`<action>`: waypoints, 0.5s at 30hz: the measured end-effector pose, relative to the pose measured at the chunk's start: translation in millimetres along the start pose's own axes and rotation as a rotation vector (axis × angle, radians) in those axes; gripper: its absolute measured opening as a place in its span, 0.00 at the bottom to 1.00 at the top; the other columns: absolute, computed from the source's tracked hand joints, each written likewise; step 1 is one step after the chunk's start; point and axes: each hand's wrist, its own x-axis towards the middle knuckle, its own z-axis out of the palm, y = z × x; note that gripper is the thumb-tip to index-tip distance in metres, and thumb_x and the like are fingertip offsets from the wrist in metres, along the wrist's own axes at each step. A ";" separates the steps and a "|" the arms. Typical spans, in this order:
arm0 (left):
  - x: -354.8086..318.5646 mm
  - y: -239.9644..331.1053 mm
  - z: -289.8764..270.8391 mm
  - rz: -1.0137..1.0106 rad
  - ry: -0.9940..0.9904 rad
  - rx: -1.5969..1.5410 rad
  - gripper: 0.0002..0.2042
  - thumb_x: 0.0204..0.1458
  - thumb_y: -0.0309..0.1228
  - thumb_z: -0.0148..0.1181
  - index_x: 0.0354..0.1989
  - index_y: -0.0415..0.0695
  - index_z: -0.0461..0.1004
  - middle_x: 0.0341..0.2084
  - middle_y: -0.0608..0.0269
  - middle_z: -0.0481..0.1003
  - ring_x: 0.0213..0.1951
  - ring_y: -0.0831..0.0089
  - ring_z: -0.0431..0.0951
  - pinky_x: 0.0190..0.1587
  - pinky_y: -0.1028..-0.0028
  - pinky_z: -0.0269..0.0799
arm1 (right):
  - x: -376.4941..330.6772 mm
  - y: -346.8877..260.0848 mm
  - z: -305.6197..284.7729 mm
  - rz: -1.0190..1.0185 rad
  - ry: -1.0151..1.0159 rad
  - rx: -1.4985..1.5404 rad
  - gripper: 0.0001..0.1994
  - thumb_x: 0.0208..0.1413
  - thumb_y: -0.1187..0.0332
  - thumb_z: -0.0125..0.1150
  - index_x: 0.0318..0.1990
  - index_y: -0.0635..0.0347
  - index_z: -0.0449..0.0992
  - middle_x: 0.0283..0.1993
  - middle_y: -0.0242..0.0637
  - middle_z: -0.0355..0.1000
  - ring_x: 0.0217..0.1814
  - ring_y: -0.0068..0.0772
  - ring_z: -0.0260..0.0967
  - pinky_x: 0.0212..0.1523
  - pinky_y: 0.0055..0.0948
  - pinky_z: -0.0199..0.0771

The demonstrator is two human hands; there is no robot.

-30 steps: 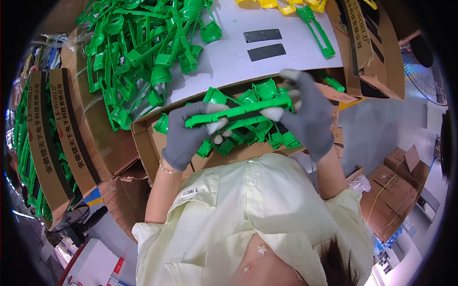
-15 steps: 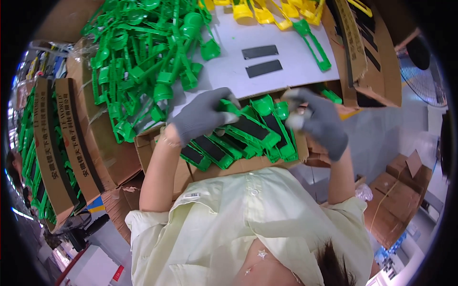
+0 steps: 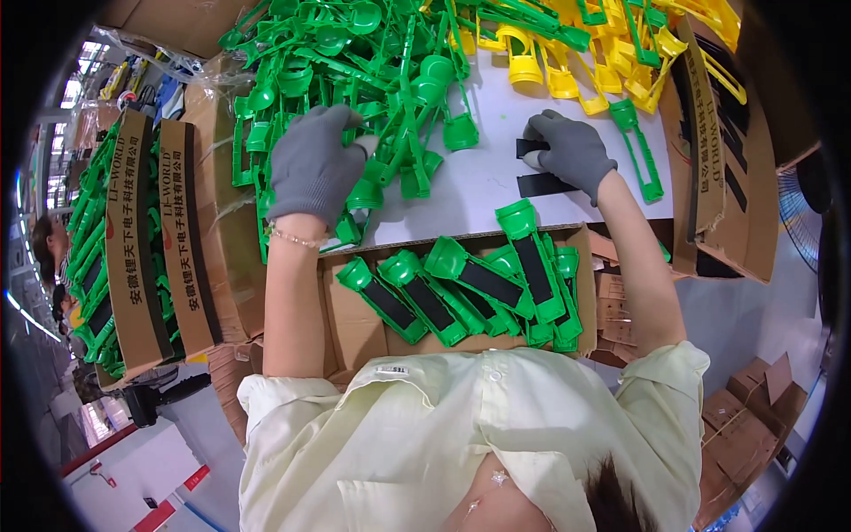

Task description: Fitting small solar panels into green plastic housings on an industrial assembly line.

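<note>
The left hand (image 3: 312, 164), in a grey knit glove, lies knuckles-up on the green pile (image 3: 372, 80) at about ten o'clock. Its fingers curl down among the parts, fingertips touching a green piece; whether they actually pinch it I cannot tell.

The right hand (image 3: 572, 151), gloved the same, sits at about one o'clock on the white table (image 3: 479, 182). Its fingers bend loosely, tips pressed onto the upper black strip (image 3: 530, 147) — a flat, matte rectangle. A second black strip (image 3: 542, 184) lies just below, near the heel of the hand.

The green parts are glossy moulded plastic: long slotted frames ending in round cups, tangled together. At twelve to one o'clock lie yellow parts (image 3: 567, 75) of the same shape. One lone green frame (image 3: 640, 149) lies at two o'clock, beside the right wrist.

Near the centre an open cardboard box (image 3: 355, 328) holds finished pieces (image 3: 483, 284) — green frames with black strips set along them, overlapping in a fan.
</note>
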 end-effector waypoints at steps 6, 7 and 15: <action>18.6 7.4 16.7 0.078 0.144 -0.083 0.15 0.41 0.39 0.65 0.37 0.48 0.77 0.35 0.61 0.75 0.43 0.58 0.72 0.42 0.64 0.70 | 8.2 -0.6 -6.6 -0.001 -0.060 0.045 0.18 0.39 0.61 0.62 0.41 0.52 0.74 0.41 0.38 0.73 0.44 0.40 0.72 0.43 0.36 0.70; 29.5 13.3 16.5 0.110 0.140 -0.080 0.15 0.40 0.39 0.66 0.36 0.48 0.77 0.35 0.62 0.75 0.43 0.57 0.72 0.42 0.63 0.71 | 8.0 -2.7 -7.0 -0.004 -0.060 0.045 0.18 0.39 0.61 0.62 0.41 0.52 0.74 0.41 0.38 0.73 0.44 0.40 0.72 0.43 0.36 0.70; 102.9 44.3 89.8 0.194 -0.180 0.592 0.14 0.37 0.43 0.64 0.31 0.49 0.80 0.33 0.61 0.78 0.41 0.58 0.73 0.41 0.63 0.69 | 4.8 -2.1 -0.6 -0.002 -0.007 -0.016 0.16 0.41 0.61 0.61 0.40 0.54 0.75 0.40 0.40 0.73 0.43 0.43 0.71 0.43 0.36 0.70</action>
